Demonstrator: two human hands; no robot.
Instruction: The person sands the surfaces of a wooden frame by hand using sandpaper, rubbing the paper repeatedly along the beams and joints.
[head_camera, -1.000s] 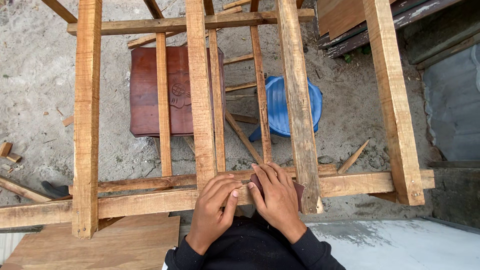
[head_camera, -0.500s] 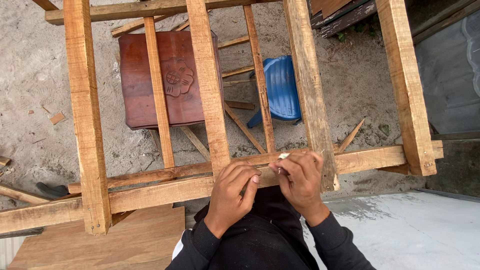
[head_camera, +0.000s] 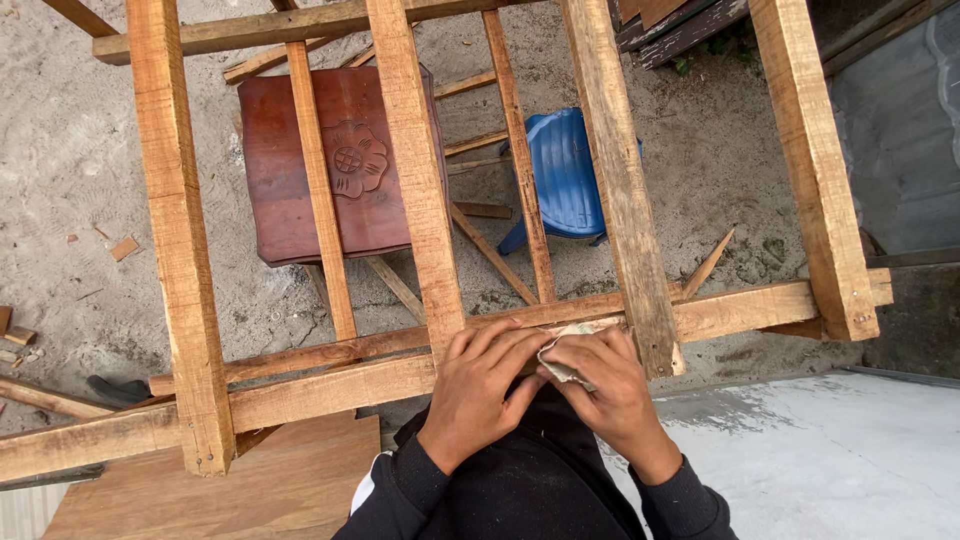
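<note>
A wooden frame of beams (head_camera: 410, 180) spans the view, with a long crossbeam (head_camera: 330, 385) running left to right in front of me. My left hand (head_camera: 480, 390) rests on that crossbeam with its fingers curled toward the right hand. My right hand (head_camera: 605, 385) pinches a small pale folded piece, like paper or sandpaper (head_camera: 560, 352), against the crossbeam where an upright beam (head_camera: 620, 190) meets it. Both hands touch at the fingertips. Black sleeves cover my forearms.
Below the frame on the sandy ground stand a reddish-brown carved stool (head_camera: 335, 165) and a blue plastic chair (head_camera: 565, 175). Wood offcuts (head_camera: 125, 247) lie at the left. A plywood sheet (head_camera: 230, 490) is at the bottom left, a grey slab (head_camera: 830, 460) at the bottom right.
The view has shifted so the frame sits lower and left. My hands have parted slightly and the pale piece now shows in my right hand's fingers.
</note>
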